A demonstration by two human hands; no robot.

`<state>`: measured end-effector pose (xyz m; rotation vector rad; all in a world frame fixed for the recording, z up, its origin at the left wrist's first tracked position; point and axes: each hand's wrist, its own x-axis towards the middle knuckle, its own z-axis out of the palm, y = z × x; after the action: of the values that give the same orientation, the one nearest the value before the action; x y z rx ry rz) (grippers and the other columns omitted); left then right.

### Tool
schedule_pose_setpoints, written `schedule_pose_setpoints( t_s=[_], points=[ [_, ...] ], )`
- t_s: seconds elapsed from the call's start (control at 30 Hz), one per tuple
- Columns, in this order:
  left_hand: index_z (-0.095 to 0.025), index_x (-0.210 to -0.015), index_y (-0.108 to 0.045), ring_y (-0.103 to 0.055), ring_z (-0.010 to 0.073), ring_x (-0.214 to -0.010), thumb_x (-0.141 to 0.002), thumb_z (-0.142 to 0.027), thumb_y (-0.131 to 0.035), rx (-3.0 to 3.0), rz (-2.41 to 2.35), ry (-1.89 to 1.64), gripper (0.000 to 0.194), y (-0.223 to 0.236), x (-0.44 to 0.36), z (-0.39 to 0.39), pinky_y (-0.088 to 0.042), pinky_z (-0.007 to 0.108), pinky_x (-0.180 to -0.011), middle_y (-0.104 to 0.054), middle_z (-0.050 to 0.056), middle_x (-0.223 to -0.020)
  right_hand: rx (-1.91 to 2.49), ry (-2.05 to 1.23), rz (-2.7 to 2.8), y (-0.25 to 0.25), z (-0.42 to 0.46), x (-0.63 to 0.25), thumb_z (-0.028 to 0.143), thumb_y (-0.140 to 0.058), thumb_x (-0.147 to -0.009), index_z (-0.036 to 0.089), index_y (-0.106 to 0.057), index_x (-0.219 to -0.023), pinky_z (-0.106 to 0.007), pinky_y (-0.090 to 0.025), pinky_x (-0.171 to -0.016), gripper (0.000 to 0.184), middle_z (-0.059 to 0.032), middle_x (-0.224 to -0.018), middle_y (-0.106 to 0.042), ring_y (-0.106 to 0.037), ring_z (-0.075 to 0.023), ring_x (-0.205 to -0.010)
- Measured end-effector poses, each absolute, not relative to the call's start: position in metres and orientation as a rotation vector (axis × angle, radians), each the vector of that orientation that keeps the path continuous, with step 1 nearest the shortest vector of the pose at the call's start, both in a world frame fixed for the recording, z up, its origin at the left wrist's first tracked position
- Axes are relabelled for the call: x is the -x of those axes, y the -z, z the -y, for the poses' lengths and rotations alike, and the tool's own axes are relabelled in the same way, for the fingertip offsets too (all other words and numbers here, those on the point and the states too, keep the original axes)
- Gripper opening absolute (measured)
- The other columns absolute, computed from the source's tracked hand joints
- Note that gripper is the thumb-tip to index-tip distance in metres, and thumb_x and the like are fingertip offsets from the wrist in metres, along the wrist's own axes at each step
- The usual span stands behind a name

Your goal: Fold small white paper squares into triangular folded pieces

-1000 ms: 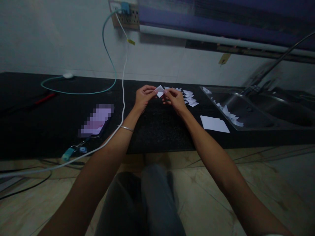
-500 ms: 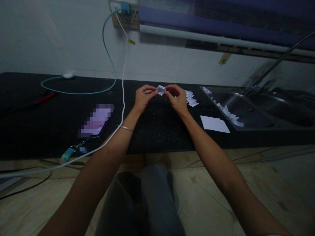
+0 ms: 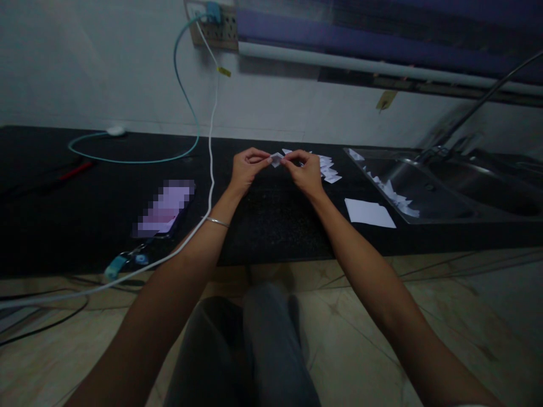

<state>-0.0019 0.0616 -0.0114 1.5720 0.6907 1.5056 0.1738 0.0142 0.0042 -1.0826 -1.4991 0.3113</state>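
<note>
A small folded piece of white paper [image 3: 276, 160] is held between my two hands above the black countertop. My left hand [image 3: 249, 168] pinches its left side between thumb and fingertips. On the right side, the thumb and index finger of my right hand [image 3: 304, 169] grip the same paper. Several folded white paper pieces [image 3: 330, 169] lie behind and beside my right hand, which hides some of them. A stack of flat white paper sheets [image 3: 370, 213] rests on the counter to the right, near the sink.
More folded papers [image 3: 394, 196] line the left rim of the metal sink [image 3: 441, 212]. A phone [image 3: 165, 209] with a keychain [image 3: 116, 264] lies on the left. A white cable [image 3: 211, 164] crosses over my left forearm; a teal cable [image 3: 136, 162] loops behind, near a red object [image 3: 76, 170].
The folded paper has turned and now looks flatter, like a small diamond. Both hands have stayed almost in place, and more folded pieces show behind my right hand.
</note>
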Motion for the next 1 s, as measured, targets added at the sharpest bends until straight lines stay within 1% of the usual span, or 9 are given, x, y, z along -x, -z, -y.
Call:
schedule_pose_setpoints(
  t_s=[0.17,0.27,0.37,0.43,0.53,0.67,0.8,0.9,1.0],
  points=[
    [-0.018,-0.082,-0.072,-0.075,0.0184,-0.082,-0.068,-0.033,-0.089,-1.55,-0.732,-1.467,0.027,0.009,0.001,-0.058,-0.06,0.028,-0.073,-0.079,0.006,-0.083,1.092,-0.3,1.472,0.0,-0.022,-0.175,0.053,-0.082,-0.077,0.022,-0.069,-0.078,-0.038,-0.055,-0.084,0.034,-0.0021,-0.078,-0.072,-0.067,-0.0192,-0.079],
    [-0.017,-0.082,-0.072,-0.075,0.0178,-0.081,-0.067,-0.029,-0.089,-1.545,-0.73,-1.471,0.025,0.008,0.001,-0.057,-0.06,0.027,-0.073,-0.079,0.006,-0.083,1.037,-0.371,1.437,0.002,-0.026,-0.176,0.058,-0.084,-0.073,0.024,-0.068,-0.091,-0.038,-0.057,-0.082,0.041,-0.0026,-0.083,-0.073,-0.068,-0.0196,-0.081],
    [-0.017,-0.081,-0.072,-0.075,0.0174,-0.08,-0.068,-0.024,-0.086,-1.547,-0.732,-1.479,0.021,0.007,0.002,-0.057,-0.059,0.027,-0.073,-0.078,0.006,-0.083,0.987,-0.465,1.401,0.007,-0.029,-0.178,0.06,-0.086,-0.068,0.027,-0.065,-0.108,-0.038,-0.058,-0.081,0.056,-0.0028,-0.087,-0.074,-0.068,-0.0198,-0.082],
    [-0.017,-0.081,-0.072,-0.075,0.0176,-0.08,-0.068,-0.02,-0.085,-1.536,-0.744,-1.479,0.019,0.006,0.002,-0.056,-0.059,0.028,-0.073,-0.078,0.005,-0.082,0.98,-0.55,1.393,0.009,-0.032,-0.18,0.06,-0.088,-0.065,0.027,-0.065,-0.11,-0.038,-0.058,-0.079,0.061,-0.0026,-0.087,-0.074,-0.069,-0.0197,-0.082],
    [-0.016,-0.078,-0.072,-0.074,0.0178,-0.079,-0.066,-0.018,-0.084,-1.511,-0.755,-1.48,0.018,0.005,0.003,-0.055,-0.059,0.028,-0.073,-0.077,0.005,-0.08,0.999,-0.728,1.398,0.011,-0.032,-0.183,0.059,-0.088,-0.062,0.025,-0.069,-0.103,-0.035,-0.057,-0.074,0.056,-0.0023,-0.086,-0.074,-0.068,-0.0193,-0.081],
    [-0.016,-0.076,-0.071,-0.073,0.0179,-0.079,-0.065,-0.015,-0.083,-1.509,-0.787,-1.482,0.016,0.001,0.004,-0.052,-0.058,0.028,-0.073,-0.076,0.004,-0.078,0.998,-0.853,1.425,0.007,-0.025,-0.182,0.06,-0.085,-0.065,0.023,-0.074,-0.09,-0.031,-0.054,-0.067,0.046,-0.0032,-0.09,-0.075,-0.067,-0.0186,-0.083],
    [-0.016,-0.075,-0.07,-0.073,0.0177,-0.077,-0.065,-0.015,-0.082,-1.488,-0.81,-1.459,0.016,0.0,0.004,-0.05,-0.057,0.027,-0.07,-0.075,0.004,-0.075,0.993,-0.841,1.456,0.004,-0.022,-0.18,0.059,-0.085,-0.068,0.022,-0.074,-0.084,-0.031,-0.053,-0.068,0.041,-0.0041,-0.088,-0.074,-0.066,-0.0182,-0.083],
    [-0.017,-0.074,-0.069,-0.072,0.0172,-0.075,-0.064,-0.013,-0.082,-1.453,-0.822,-1.469,0.016,-0.001,0.003,-0.05,-0.057,0.027,-0.069,-0.073,0.003,-0.072,0.991,-0.81,1.457,0.006,-0.026,-0.179,0.059,-0.086,-0.066,0.021,-0.073,-0.081,-0.033,-0.054,-0.07,0.042,-0.0039,-0.083,-0.073,-0.065,-0.0182,-0.081],
    [-0.017,-0.072,-0.069,-0.07,0.0162,-0.072,-0.063,-0.011,-0.08,-1.414,-0.837,-1.49,0.016,-0.002,0.003,-0.049,-0.056,0.027,-0.067,-0.071,0.001,-0.069,0.999,-0.741,1.483,0.008,-0.03,-0.178,0.059,-0.084,-0.069,0.021,-0.074,-0.08,-0.034,-0.053,-0.072,0.041,-0.0041,-0.08,-0.072,-0.065,-0.0186,-0.078]
  ],
)
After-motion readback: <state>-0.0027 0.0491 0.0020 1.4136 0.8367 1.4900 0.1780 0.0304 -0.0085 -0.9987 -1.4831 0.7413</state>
